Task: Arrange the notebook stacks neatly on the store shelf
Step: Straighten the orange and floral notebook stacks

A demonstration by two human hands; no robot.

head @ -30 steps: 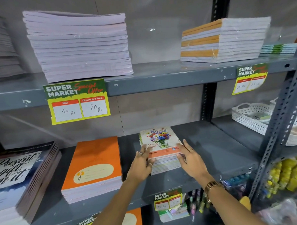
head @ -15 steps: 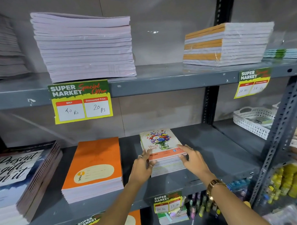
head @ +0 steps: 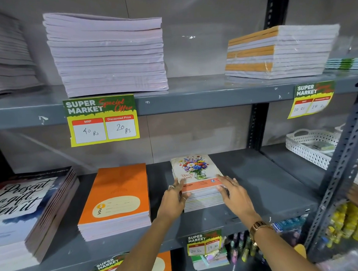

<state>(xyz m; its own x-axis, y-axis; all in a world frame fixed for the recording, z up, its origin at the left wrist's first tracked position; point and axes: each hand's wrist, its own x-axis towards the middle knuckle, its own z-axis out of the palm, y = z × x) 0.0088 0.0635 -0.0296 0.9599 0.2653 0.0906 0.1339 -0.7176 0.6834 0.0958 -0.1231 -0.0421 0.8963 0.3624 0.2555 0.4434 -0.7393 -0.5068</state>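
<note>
A small stack of flower-cover notebooks (head: 195,171) lies on the middle grey shelf (head: 256,177). My left hand (head: 173,198) presses against the stack's left front corner, fingers curled around its edge. On the stack's right front corner rests my right hand (head: 234,194), fingers spread flat over the top cover and side. An orange notebook stack (head: 117,196) lies to the left, apart from the flower stack. A dark "Present is a gift" stack (head: 24,207) sits at far left.
The upper shelf carries a tall lilac stack (head: 108,54), an orange-and-white wrapped stack (head: 278,52) and price tags (head: 102,119). A white perforated basket (head: 310,147) stands at right behind a slotted upright (head: 343,166). Pens and more notebooks lie below.
My right hand has slid forward onto the top right corner of the flower stack. My left hand stays at its left edge. The view has shifted slightly.
</note>
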